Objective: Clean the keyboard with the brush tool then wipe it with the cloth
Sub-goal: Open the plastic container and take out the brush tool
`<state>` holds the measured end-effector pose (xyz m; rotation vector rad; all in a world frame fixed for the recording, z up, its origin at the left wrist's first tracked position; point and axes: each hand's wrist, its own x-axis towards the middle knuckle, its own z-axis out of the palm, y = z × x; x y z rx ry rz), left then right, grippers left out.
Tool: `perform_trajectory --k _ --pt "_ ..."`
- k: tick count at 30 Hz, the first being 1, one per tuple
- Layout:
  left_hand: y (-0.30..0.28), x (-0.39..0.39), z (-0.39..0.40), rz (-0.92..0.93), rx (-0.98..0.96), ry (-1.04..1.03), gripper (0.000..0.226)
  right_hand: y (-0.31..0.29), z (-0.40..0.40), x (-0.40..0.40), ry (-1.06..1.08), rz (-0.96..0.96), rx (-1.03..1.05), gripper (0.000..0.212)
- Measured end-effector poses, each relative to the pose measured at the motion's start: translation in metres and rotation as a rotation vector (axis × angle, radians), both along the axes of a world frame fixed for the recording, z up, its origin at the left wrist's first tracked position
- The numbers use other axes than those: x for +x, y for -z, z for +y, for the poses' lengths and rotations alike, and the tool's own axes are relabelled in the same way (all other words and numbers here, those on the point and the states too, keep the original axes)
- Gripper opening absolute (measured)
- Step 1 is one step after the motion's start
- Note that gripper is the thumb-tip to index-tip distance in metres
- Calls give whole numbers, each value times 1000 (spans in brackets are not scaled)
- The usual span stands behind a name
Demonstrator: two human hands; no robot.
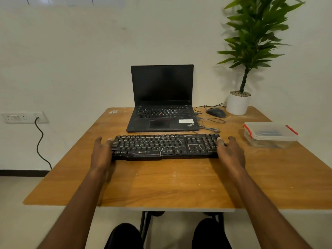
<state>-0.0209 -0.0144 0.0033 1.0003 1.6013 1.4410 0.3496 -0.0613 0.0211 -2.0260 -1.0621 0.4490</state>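
Note:
A black keyboard [165,146] with dusty, pale-streaked keys lies flat in the middle of the wooden table [161,182]. My left hand [101,153] grips its left end, thumb on the keys and fingers round the edge. My right hand [230,151] grips its right end the same way. A clear plastic box with red clips [270,134] stands to the right with something blue inside; whether that is the brush or the cloth I cannot tell.
Behind the keyboard an open black laptop [162,105] sits with its screen dark. A black mouse [216,112] with loose cables and a potted plant [238,103] stand at the back right. A wall socket [23,117] with a hanging cable is at the left.

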Motion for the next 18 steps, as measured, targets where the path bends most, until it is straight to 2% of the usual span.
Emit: perform_trajectory --k 5,18 --pt "10 -10 -34 0 40 -16 56 -1 -31 1 -10 24 11 59" --pt "18 -24 -91 38 55 0 49 10 -101 -6 -9 96 95 61"
